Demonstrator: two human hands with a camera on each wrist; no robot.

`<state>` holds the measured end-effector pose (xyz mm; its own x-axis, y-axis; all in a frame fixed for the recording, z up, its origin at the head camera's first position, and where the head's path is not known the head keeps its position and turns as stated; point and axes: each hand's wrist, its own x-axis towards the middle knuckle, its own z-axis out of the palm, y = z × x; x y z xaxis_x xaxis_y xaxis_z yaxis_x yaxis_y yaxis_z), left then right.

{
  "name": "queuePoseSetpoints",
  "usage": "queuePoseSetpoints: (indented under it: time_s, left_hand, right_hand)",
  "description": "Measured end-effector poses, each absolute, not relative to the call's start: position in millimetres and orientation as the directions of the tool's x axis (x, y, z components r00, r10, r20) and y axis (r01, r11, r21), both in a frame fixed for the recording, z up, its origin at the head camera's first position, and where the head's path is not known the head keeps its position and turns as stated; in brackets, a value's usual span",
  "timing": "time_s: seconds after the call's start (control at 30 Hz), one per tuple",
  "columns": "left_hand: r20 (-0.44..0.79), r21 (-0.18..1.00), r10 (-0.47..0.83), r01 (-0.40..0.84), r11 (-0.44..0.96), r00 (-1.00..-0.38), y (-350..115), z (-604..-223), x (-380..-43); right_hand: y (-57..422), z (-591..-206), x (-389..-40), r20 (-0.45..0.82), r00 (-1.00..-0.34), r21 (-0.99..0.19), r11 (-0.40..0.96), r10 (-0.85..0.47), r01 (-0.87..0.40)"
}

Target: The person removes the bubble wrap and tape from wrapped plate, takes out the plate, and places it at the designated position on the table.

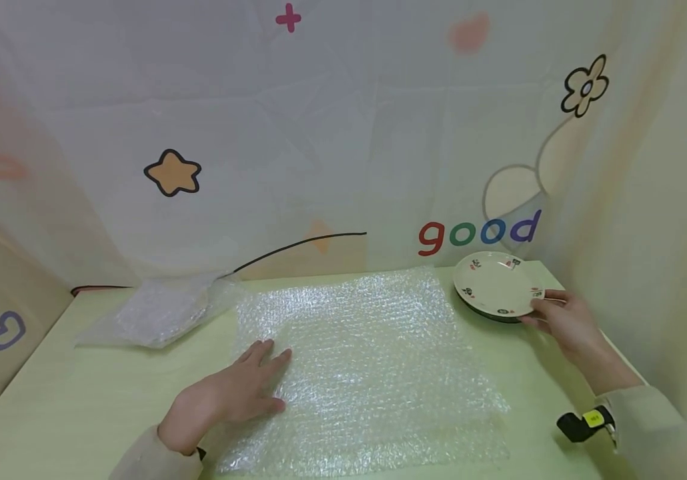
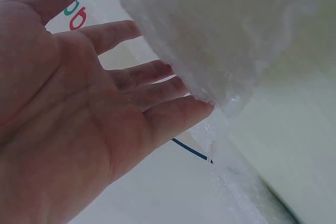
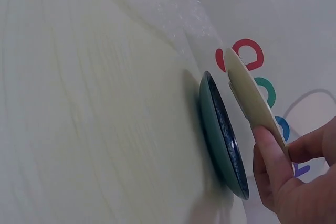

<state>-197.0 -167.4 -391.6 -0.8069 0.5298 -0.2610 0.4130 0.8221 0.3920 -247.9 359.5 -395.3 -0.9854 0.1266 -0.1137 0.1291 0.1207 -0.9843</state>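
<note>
My right hand [image 1: 573, 328] pinches the near right rim of a white plate [image 1: 495, 285] with small printed motifs along its edge. In the right wrist view that plate is tilted and raised off a teal plate [image 3: 212, 124] with a dark speckled inside, which sits on the table below it. A sheet of bubble wrap [image 1: 373, 367] lies spread out over the middle of the table. My left hand [image 1: 229, 395] rests on the sheet's left side, fingers spread. In the left wrist view its fingertips lie against the wrap's edge.
At the back left of the pale green table [image 1: 97, 400] lies a flat bundle [image 1: 160, 310] in clear bubble wrap. A printed curtain [image 1: 295, 153] hangs along the back and sides. A black device [image 1: 583, 425] is strapped at the right wrist.
</note>
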Motion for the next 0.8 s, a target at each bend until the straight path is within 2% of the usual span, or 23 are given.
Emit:
queuePoseSetpoints:
  time_s: [0.8]
  left_hand:
    - [-0.264, 0.406, 0.53, 0.406, 0.819, -0.805, -167.2, -390.1, -198.0]
  right_hand:
    - [370.5, -403.0, -246.2, -0.124, -0.979, -0.981, 0.128, 0.163, 0.146]
